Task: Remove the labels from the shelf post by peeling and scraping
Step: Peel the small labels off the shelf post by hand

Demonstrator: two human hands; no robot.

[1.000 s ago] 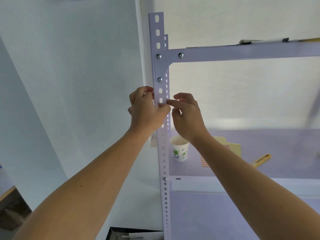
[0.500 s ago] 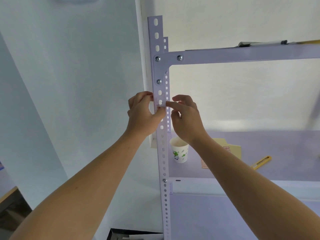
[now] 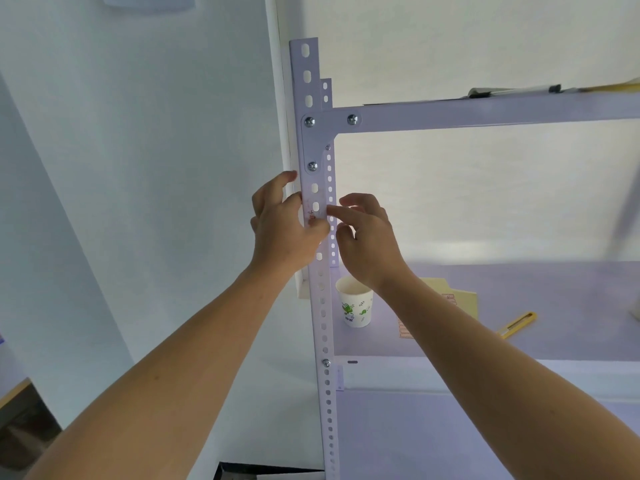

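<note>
A worn label (image 3: 312,216) sits on the shelf post (image 3: 323,341) between the hands. The left hand (image 3: 284,233) wraps the post, its thumb against the label; the right hand (image 3: 367,247) touches a straight forefinger to the label's edge, other fingers loosely curled. A paper cup (image 3: 355,306) stands below the right wrist.

paper cup (image 3: 355,304), yellow cutter (image 3: 517,325), cream folder (image 3: 460,299)

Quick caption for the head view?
Left hand grips the shelf post while the right hand picks at its label; a paper cup stands behind.
</note>
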